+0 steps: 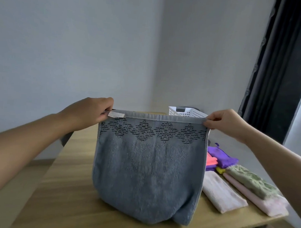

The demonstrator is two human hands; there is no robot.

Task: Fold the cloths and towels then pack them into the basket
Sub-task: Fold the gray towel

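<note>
Both hands, left hand and right hand, pinch the grey towel by its top corners; it hangs doubled. Folded cloths wait; the basket seems unpacked.

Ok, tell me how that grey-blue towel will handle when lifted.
Likely floppy: the towel hangs limp from the left hand and right hand pinching its top corners, bottom bunched on the table. Probably grippy, not slippery, given its nubby pile. Seems thick, so fairly heavy for cloth.
</note>
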